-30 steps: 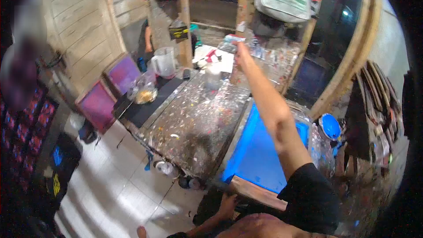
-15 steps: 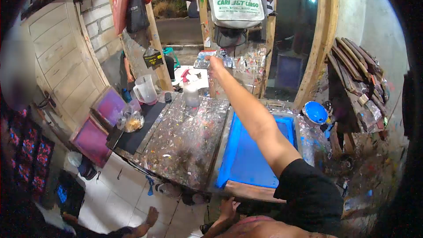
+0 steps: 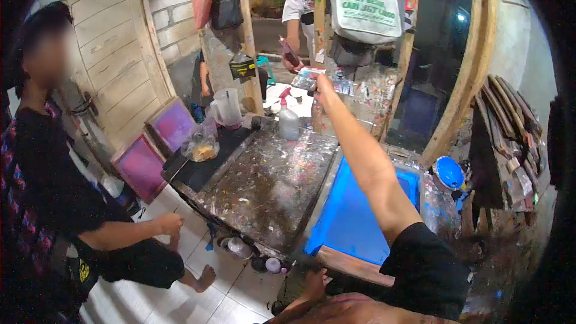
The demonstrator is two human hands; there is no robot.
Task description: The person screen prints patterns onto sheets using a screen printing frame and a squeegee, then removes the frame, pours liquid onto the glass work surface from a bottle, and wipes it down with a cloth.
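Note:
My right arm stretches forward over the blue printing screen (image 3: 360, 216). At its far end my right hand (image 3: 324, 87) is closed beside a clear plastic packet (image 3: 305, 79) on the far ledge. What its fingers hold, if anything, I cannot make out. Just right of the hand lies a silvery packet (image 3: 344, 86). My left hand is not in view. A bare limb at the bottom middle, by the screen's wooden near edge, looks like a foot. On the paint-stained table (image 3: 270, 186) a spray bottle (image 3: 289, 123) with a red head stands upright.
A person (image 3: 57, 162) stands at the left, and another beyond the opening holds a dark bottle (image 3: 290, 54). A pitcher (image 3: 227, 110) and a plastic bag (image 3: 201, 147) sit at the table's left. A blue bowl (image 3: 449, 171) is at the right. Bags (image 3: 367, 9) hang above.
The view has turned left and shifted, so the scene sits further right. The left person now shows more fully. Someone with a dark bottle has appeared beyond the opening. My right hand stays by the packet.

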